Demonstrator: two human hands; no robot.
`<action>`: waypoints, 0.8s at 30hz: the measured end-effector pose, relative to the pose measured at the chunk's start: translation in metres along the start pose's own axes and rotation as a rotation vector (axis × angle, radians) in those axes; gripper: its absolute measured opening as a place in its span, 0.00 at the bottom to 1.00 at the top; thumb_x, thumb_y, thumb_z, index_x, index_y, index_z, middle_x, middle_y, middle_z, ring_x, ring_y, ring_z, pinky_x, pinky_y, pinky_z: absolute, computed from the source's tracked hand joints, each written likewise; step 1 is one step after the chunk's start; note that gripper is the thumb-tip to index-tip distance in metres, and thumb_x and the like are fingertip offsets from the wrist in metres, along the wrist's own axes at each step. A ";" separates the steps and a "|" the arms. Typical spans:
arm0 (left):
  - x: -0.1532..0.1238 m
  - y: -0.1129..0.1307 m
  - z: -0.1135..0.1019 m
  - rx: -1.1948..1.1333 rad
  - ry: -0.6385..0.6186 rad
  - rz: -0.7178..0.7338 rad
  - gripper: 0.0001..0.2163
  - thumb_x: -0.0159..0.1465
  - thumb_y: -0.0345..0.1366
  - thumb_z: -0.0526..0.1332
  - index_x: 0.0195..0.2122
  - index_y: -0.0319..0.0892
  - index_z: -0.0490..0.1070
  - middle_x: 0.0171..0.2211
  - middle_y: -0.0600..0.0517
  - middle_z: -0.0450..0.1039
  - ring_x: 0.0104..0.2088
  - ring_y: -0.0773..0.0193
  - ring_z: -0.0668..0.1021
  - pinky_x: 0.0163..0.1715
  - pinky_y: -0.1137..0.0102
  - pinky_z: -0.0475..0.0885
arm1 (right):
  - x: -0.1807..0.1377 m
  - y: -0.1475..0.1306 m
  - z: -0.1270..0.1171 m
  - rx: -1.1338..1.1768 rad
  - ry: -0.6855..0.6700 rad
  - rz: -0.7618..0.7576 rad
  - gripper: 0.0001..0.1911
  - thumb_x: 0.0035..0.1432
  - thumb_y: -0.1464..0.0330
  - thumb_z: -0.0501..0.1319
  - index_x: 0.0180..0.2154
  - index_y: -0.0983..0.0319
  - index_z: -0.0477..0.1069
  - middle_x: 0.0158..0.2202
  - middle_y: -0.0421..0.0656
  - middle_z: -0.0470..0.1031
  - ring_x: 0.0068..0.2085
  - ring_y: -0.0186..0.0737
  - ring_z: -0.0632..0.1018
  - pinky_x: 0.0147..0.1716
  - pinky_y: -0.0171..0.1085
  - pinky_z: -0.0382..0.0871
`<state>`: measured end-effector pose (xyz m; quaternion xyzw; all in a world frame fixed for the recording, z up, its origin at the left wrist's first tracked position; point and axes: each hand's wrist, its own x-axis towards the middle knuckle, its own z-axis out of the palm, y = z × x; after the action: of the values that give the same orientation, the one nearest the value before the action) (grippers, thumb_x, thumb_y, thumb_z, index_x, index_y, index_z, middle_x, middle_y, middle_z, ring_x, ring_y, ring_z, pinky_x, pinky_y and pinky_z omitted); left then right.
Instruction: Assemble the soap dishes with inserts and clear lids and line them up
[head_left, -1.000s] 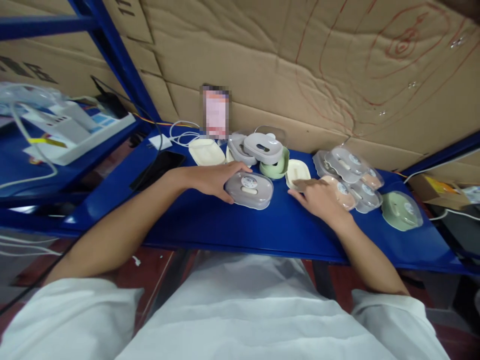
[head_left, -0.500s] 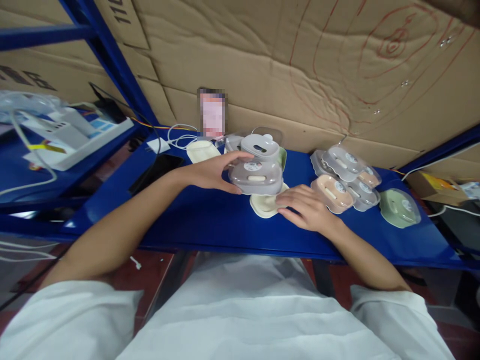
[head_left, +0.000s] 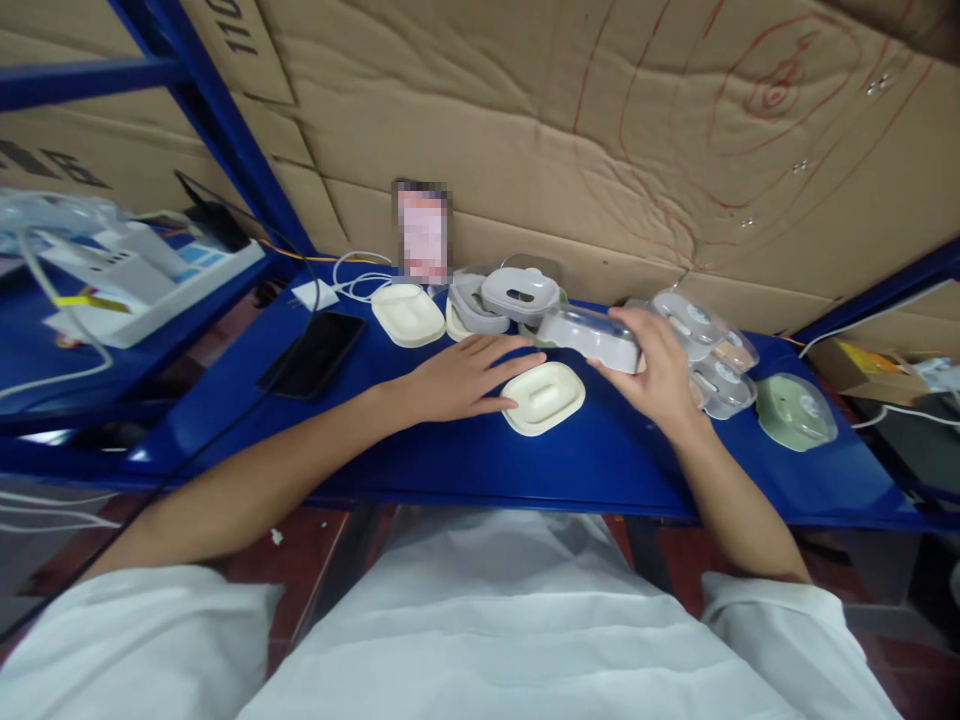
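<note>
My right hand [head_left: 658, 372] grips the end of a grey soap box [head_left: 589, 338] with a clear lid, tilted above the blue table. My left hand [head_left: 474, 378] has its fingers stretched out, and the fingertips reach the left edge of a cream soap dish tray [head_left: 544, 400]. That tray lies flat near the middle of the table. Behind the left hand sit a grey slotted soap tray [head_left: 519, 294], another grey soap dish part [head_left: 480, 303] and a second cream soap tray [head_left: 409, 315]. A green part beneath the held box is mostly hidden.
Lidded soap boxes [head_left: 721, 385] in grey and peach are stacked at the right, beside a green soap box [head_left: 796, 410]. A dark phone [head_left: 313, 352] with a cable across it lies left. Another phone [head_left: 424, 232] leans against the cardboard [head_left: 510, 130]. A white charger [head_left: 315, 294] is nearby.
The grey lidded soap box has passed from my left hand to my right and moved right. My right hand has left the cream tray; my left hand has come over to its left edge.
</note>
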<state>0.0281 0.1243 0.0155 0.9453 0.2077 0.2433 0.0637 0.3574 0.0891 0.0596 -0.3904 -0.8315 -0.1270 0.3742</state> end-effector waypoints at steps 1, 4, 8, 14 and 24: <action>-0.001 0.003 0.001 0.046 -0.038 0.050 0.31 0.76 0.50 0.62 0.76 0.47 0.60 0.73 0.36 0.63 0.72 0.39 0.69 0.70 0.45 0.67 | 0.000 0.004 0.001 -0.046 0.031 0.051 0.31 0.69 0.51 0.68 0.66 0.55 0.69 0.60 0.53 0.79 0.60 0.59 0.79 0.62 0.59 0.74; -0.002 0.012 0.006 0.079 -0.128 0.172 0.26 0.76 0.51 0.62 0.70 0.44 0.68 0.69 0.37 0.70 0.68 0.43 0.73 0.66 0.52 0.69 | -0.002 0.012 0.005 -0.168 0.075 0.170 0.31 0.70 0.49 0.64 0.67 0.56 0.68 0.62 0.54 0.77 0.62 0.60 0.77 0.63 0.60 0.72; -0.003 0.017 0.007 0.079 -0.165 0.189 0.18 0.74 0.52 0.65 0.51 0.42 0.79 0.53 0.42 0.82 0.58 0.49 0.80 0.56 0.59 0.71 | -0.004 0.009 0.012 -0.336 -0.023 0.286 0.30 0.72 0.54 0.61 0.70 0.56 0.66 0.66 0.56 0.71 0.66 0.63 0.71 0.64 0.63 0.69; -0.003 0.007 -0.001 0.278 -0.203 0.131 0.19 0.72 0.54 0.66 0.41 0.41 0.77 0.42 0.44 0.81 0.47 0.52 0.80 0.48 0.60 0.70 | -0.007 0.014 0.037 -0.389 -0.229 0.318 0.29 0.72 0.67 0.56 0.71 0.60 0.65 0.72 0.61 0.64 0.70 0.74 0.65 0.62 0.74 0.66; -0.002 0.008 0.000 0.284 -0.247 0.108 0.14 0.74 0.49 0.65 0.45 0.42 0.75 0.46 0.45 0.80 0.47 0.54 0.80 0.49 0.62 0.68 | -0.011 0.013 0.058 -0.189 -0.392 0.168 0.28 0.76 0.58 0.57 0.71 0.59 0.66 0.75 0.56 0.64 0.76 0.65 0.62 0.72 0.71 0.49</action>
<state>0.0293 0.1159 0.0169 0.9772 0.1798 0.0969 -0.0585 0.3408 0.1210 0.0107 -0.5086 -0.8374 -0.0947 0.1765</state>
